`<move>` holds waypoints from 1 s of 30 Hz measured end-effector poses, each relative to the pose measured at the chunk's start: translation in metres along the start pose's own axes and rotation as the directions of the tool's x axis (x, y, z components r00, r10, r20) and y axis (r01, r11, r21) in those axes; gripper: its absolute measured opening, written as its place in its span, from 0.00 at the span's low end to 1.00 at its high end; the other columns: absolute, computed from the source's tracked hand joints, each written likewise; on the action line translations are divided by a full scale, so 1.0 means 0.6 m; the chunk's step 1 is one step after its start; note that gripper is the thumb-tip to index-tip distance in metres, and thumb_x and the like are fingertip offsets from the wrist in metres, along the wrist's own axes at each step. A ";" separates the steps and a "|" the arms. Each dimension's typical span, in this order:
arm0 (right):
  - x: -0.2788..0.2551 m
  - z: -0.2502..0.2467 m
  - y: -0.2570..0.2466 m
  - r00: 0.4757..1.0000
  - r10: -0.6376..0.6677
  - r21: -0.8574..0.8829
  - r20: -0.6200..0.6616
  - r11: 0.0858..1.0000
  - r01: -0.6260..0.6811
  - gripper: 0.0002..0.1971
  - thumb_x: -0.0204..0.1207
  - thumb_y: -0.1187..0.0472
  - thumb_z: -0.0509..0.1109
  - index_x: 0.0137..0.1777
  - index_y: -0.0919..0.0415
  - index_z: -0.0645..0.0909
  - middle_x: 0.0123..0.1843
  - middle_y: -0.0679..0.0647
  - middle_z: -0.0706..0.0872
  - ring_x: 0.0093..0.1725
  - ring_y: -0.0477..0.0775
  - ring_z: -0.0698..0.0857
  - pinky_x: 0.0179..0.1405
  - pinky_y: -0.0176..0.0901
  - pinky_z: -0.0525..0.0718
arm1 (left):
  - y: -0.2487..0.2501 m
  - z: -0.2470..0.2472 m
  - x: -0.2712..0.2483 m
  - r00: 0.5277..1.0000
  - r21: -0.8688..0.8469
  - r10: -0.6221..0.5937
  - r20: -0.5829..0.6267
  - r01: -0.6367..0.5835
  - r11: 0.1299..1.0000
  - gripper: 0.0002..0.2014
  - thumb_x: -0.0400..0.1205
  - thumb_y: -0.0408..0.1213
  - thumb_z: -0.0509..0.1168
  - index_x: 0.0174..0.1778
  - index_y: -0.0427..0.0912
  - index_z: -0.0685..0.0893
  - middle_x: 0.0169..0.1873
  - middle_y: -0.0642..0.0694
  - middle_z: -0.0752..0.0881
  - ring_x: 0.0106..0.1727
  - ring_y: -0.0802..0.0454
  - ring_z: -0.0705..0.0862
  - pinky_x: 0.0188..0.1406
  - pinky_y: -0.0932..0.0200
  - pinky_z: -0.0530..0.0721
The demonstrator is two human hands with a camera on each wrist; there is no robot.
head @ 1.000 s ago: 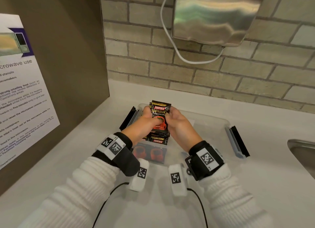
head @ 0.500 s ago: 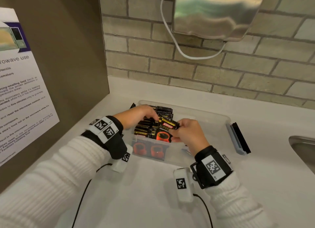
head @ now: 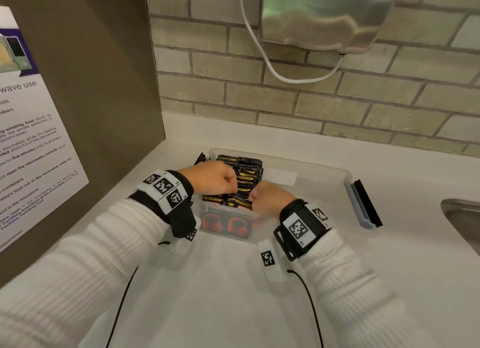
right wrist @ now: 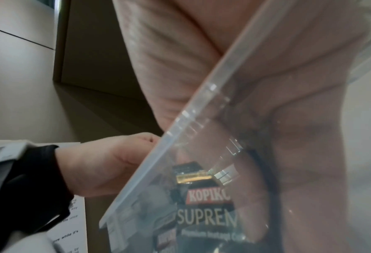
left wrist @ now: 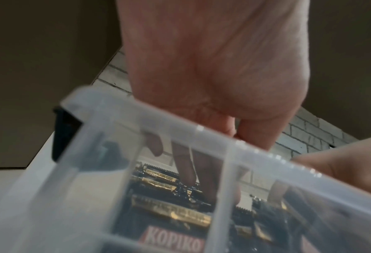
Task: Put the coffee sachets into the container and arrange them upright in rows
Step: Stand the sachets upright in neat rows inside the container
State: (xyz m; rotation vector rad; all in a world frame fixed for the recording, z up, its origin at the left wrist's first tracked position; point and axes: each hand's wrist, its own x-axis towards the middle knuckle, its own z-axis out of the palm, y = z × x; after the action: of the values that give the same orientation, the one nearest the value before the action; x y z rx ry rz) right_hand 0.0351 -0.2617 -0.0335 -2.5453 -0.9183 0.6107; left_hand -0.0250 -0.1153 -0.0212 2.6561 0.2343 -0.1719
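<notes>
A clear plastic container point(head: 322, 169) stands on the white counter. Its left part holds black Kopiko coffee sachets point(head: 246, 171) standing on edge in a row; orange cup prints show through the front wall. My left hand point(head: 232, 185) reaches in from the left, fingers point(left wrist: 184, 167) curled down among the sachet tops. My right hand point(head: 252, 197) is at the front of the row and pinches a sachet point(right wrist: 206, 219) just behind the container's rim point(right wrist: 180, 123). The fingertips of both hands are hidden among the sachets.
The container's right half shows no sachets; a blue-black latch point(head: 363, 204) hangs off its right end. A steel sink point(head: 462, 217) lies at the far right. A brown panel with a poster point(head: 33, 139) bounds the left, a brick wall with a steel dispenser point(head: 324, 15) the back.
Both hands held a sachet up over the container, then lowered it. The right hand has pushed it down into the front of the row; the left hand moved onto the sachet tops.
</notes>
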 end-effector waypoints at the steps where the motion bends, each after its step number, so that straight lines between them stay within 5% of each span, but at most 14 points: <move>1: 0.000 -0.001 -0.002 1.000 -0.009 -0.016 -0.011 1.000 0.009 0.14 0.76 0.69 0.62 0.59 0.69 0.81 0.46 0.58 0.78 0.45 0.54 0.77 0.54 0.46 0.83 | -0.001 0.000 0.000 1.000 -0.007 0.031 0.000 -0.031 0.999 0.06 0.78 0.40 0.67 0.49 0.50 0.87 0.44 0.56 0.85 0.49 0.57 0.81 0.51 0.68 0.77; 3: -0.002 -0.004 -0.007 1.000 -0.027 -0.078 -0.016 0.997 0.026 0.14 0.78 0.69 0.60 0.60 0.69 0.81 0.46 0.58 0.78 0.46 0.54 0.76 0.52 0.44 0.80 | 0.000 -0.002 0.001 0.996 0.024 0.080 0.029 -0.080 0.996 0.10 0.77 0.34 0.69 0.53 0.48 0.86 0.39 0.58 0.83 0.40 0.63 0.80 0.36 0.80 0.72; 5: -0.004 -0.004 -0.011 0.999 -0.026 -0.095 -0.019 0.995 0.024 0.15 0.80 0.69 0.57 0.60 0.70 0.81 0.50 0.61 0.82 0.48 0.55 0.77 0.51 0.42 0.77 | 0.002 -0.003 0.004 0.994 0.084 0.096 0.057 -0.101 0.991 0.13 0.75 0.33 0.71 0.55 0.46 0.86 0.40 0.56 0.82 0.39 0.63 0.79 0.33 0.80 0.71; 7: -0.004 -0.003 -0.011 0.999 -0.040 -0.131 -0.001 0.991 0.039 0.15 0.80 0.69 0.57 0.60 0.70 0.82 0.55 0.63 0.84 0.50 0.56 0.80 0.55 0.43 0.79 | 0.001 0.001 0.011 0.993 0.127 0.101 0.067 -0.109 0.986 0.14 0.75 0.33 0.71 0.56 0.43 0.85 0.44 0.50 0.84 0.43 0.57 0.80 0.38 0.74 0.75; 9: -0.003 -0.004 -0.006 0.999 -0.033 -0.138 0.010 0.990 0.034 0.14 0.78 0.67 0.62 0.61 0.69 0.82 0.49 0.60 0.83 0.47 0.54 0.79 0.57 0.46 0.81 | 0.002 0.005 0.016 0.992 0.159 0.109 0.061 -0.117 0.980 0.13 0.76 0.34 0.71 0.57 0.43 0.84 0.49 0.47 0.85 0.49 0.53 0.82 0.46 0.64 0.79; 11: -0.005 -0.010 -0.004 0.998 -0.035 -0.160 0.044 0.986 0.041 0.13 0.77 0.66 0.64 0.60 0.68 0.83 0.46 0.56 0.80 0.46 0.52 0.77 0.47 0.41 0.80 | 0.002 0.007 0.016 0.992 0.164 0.123 0.026 -0.126 0.978 0.12 0.77 0.36 0.70 0.56 0.43 0.83 0.50 0.47 0.86 0.51 0.52 0.82 0.53 0.58 0.81; 13: -0.007 -0.016 -0.007 0.996 -0.043 -0.240 0.083 0.969 0.062 0.13 0.79 0.64 0.62 0.59 0.67 0.83 0.46 0.55 0.79 0.47 0.51 0.75 0.37 0.38 0.73 | 0.000 0.005 0.015 0.990 0.140 0.139 -0.024 -0.134 0.981 0.11 0.77 0.37 0.70 0.55 0.43 0.83 0.50 0.47 0.86 0.49 0.55 0.82 0.55 0.56 0.81; 17: -0.006 -0.015 -0.007 0.996 -0.032 -0.265 0.087 0.963 0.054 0.14 0.77 0.61 0.66 0.59 0.66 0.83 0.46 0.54 0.78 0.47 0.50 0.76 0.45 0.37 0.75 | 0.001 0.002 0.012 0.986 0.079 0.166 0.001 -0.165 0.983 0.15 0.77 0.33 0.70 0.60 0.42 0.84 0.52 0.48 0.86 0.48 0.58 0.80 0.53 0.62 0.80; 20: -0.004 -0.015 0.004 0.995 0.010 -0.115 0.099 0.993 0.001 0.11 0.70 0.59 0.73 0.50 0.63 0.83 0.40 0.51 0.79 0.37 0.47 0.77 0.32 0.33 0.72 | 0.002 0.003 0.008 0.986 0.036 0.161 -0.049 -0.160 0.987 0.17 0.79 0.28 0.64 0.62 0.44 0.84 0.52 0.52 0.80 0.49 0.59 0.78 0.54 0.67 0.75; 24: -0.007 -0.034 0.019 0.992 0.074 0.221 0.099 0.971 -0.094 0.07 0.67 0.66 0.78 0.39 0.64 0.82 0.30 0.51 0.84 0.30 0.46 0.83 0.35 0.32 0.81 | -0.001 0.004 0.000 0.965 -0.049 0.179 -0.191 -0.191 0.980 0.08 0.79 0.35 0.68 0.51 0.45 0.89 0.49 0.50 0.82 0.43 0.59 0.78 0.55 0.58 0.79; 27: -0.006 -0.029 0.021 0.997 0.066 0.202 0.032 0.977 -0.071 0.11 0.70 0.71 0.72 0.32 0.56 0.78 0.30 0.50 0.81 0.28 0.43 0.79 0.32 0.31 0.80 | -0.007 0.014 -0.002 0.966 -0.024 0.222 -0.134 -0.227 0.974 0.04 0.73 0.42 0.74 0.41 0.46 0.91 0.38 0.55 0.81 0.40 0.60 0.78 0.52 0.51 0.81; 30: -0.004 -0.019 0.021 0.998 0.052 0.161 0.034 0.985 -0.057 0.10 0.71 0.70 0.70 0.34 0.55 0.78 0.31 0.48 0.78 0.29 0.42 0.75 0.30 0.30 0.75 | -0.014 0.021 0.001 0.963 0.001 0.242 -0.114 -0.244 0.970 0.04 0.73 0.39 0.75 0.42 0.46 0.91 0.40 0.56 0.80 0.42 0.59 0.78 0.52 0.50 0.80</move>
State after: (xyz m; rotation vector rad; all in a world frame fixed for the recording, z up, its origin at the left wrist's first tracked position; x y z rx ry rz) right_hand 0.0456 -0.2748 -0.0295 -2.4289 -0.7779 0.7114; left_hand -0.0270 -0.1135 -0.0362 2.6564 -0.0562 0.0600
